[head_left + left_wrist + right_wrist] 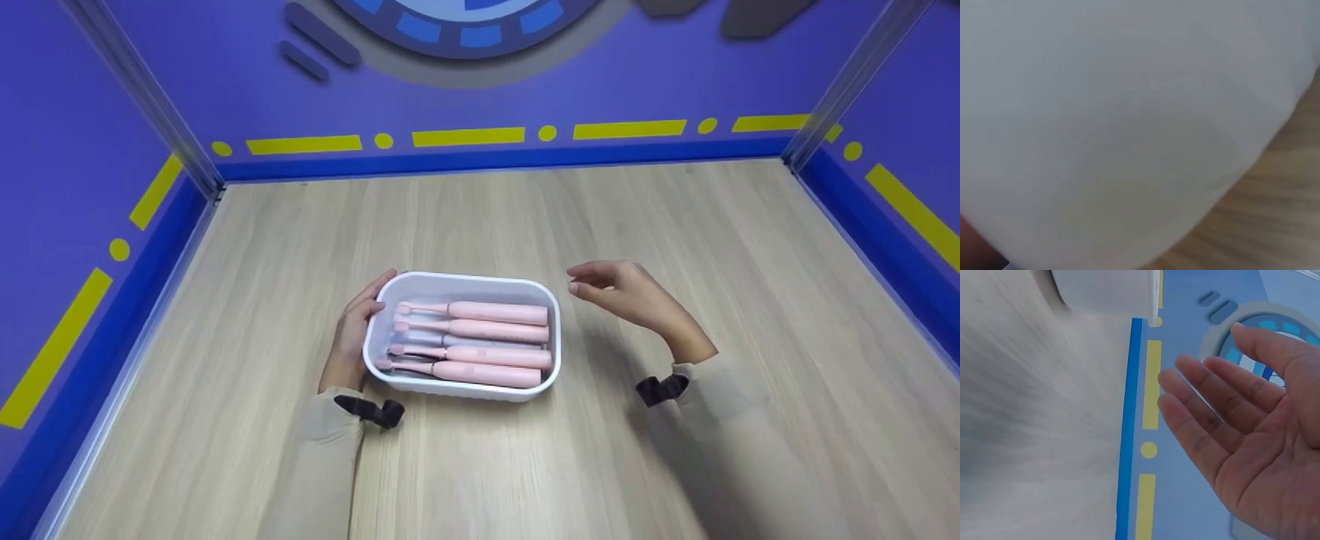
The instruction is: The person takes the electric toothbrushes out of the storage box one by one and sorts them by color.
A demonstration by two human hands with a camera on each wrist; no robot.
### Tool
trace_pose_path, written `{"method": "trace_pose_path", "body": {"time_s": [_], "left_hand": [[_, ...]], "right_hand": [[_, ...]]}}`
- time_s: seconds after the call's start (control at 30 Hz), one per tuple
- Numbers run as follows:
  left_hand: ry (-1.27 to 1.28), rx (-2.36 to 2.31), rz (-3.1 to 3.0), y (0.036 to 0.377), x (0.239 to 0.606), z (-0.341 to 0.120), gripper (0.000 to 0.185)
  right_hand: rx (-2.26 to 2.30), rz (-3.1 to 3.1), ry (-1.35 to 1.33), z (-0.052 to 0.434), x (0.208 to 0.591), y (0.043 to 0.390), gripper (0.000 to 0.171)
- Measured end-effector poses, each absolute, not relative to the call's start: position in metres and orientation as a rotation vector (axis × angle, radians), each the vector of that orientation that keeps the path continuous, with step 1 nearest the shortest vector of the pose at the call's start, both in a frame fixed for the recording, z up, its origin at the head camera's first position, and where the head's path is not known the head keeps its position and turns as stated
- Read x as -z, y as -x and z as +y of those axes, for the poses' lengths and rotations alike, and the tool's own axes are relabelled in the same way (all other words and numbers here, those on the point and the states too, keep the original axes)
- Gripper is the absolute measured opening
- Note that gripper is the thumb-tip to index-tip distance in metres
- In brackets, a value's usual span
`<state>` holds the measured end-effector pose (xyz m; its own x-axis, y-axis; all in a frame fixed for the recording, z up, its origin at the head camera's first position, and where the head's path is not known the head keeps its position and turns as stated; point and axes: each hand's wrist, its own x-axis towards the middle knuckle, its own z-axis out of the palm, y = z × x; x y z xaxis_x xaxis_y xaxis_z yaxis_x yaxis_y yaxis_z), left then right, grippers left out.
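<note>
A white plastic storage box with rounded corners sits in front of me. Inside, several pink electric toothbrushes lie side by side, heads to the left. Among them lies a pale grey-lilac toothbrush, partly hidden by its neighbours. My left hand grips the box's left end, with the thumb at the rim and fingers along the outer wall. The box's blurred white wall fills most of the left wrist view. To the right of the box and apart from it, my right hand holds nothing, fingers loosely bent, palm showing.
The box stands on a light wood-grain table. Blue-purple panels with yellow dashes, such as the back wall, enclose it at the back and both sides. Metal corner posts join the panels. Dark wrist cameras sit on both sleeves.
</note>
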<state>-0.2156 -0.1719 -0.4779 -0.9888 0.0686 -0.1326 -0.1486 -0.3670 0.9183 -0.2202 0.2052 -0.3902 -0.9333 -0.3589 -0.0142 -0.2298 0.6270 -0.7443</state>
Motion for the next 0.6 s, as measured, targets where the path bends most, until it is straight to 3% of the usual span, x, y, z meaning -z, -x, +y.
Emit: {"method": "trace_pose_path", "body": {"time_s": [0.6], "left_hand": [[0.08, -2.508, 1.761, 0.219, 0.484, -0.176, 0.059]], "right_hand": [[1.163, 2.631, 0.602, 0.182, 0.382, 0.227, 0.039]]}}
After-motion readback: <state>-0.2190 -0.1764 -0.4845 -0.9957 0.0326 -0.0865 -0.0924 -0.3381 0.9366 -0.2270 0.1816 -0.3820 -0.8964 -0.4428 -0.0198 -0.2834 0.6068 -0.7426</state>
